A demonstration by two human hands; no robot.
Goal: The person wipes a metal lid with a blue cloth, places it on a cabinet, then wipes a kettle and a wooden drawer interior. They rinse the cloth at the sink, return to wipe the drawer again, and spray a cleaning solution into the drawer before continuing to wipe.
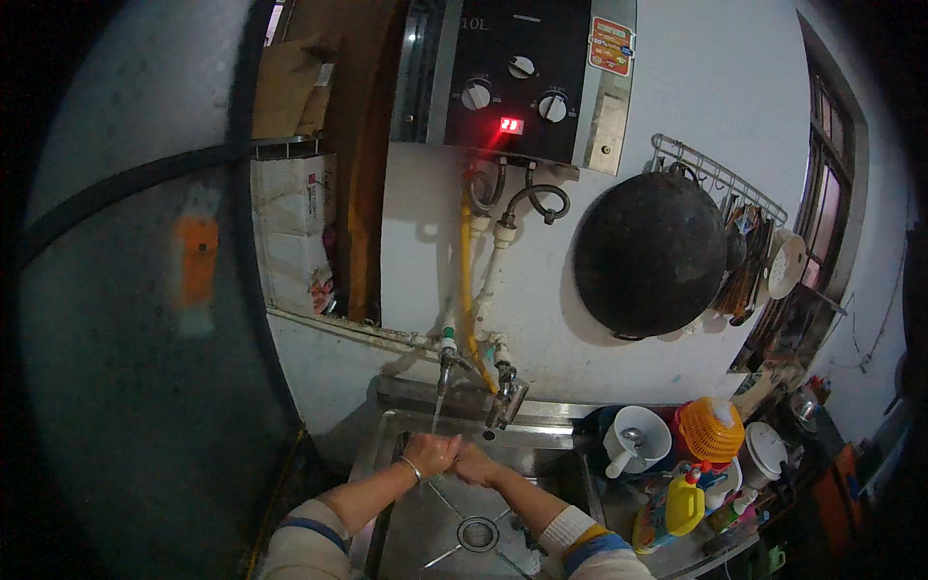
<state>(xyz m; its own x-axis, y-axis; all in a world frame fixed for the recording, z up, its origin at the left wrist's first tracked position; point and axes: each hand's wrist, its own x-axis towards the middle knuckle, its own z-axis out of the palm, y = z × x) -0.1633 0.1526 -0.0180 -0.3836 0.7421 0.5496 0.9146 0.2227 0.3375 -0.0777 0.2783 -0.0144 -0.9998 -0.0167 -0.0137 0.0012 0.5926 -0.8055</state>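
Observation:
Water runs from the left tap [448, 364] in a thin stream onto my two hands, which meet over the steel sink [411, 532]. My left hand [432, 452], with a silver bangle [413, 470] at its wrist, has its fingers closed against my right hand [474, 466]. The right hand's fingers are curled in toward the left. Whether anything lies between the hands is hidden. Below them, a round drain [478, 534] sits where grooves cross the sink floor. A second tap [506, 401] stands to the right of the stream.
A black water heater [517, 58] with a lit red display hangs above. A large dark wok [650, 256] and utensils hang on the right wall. Beside the sink stand a white pot [638, 435], an orange basket [710, 430] and a yellow bottle [684, 507]. A grey door panel [126, 387] is left.

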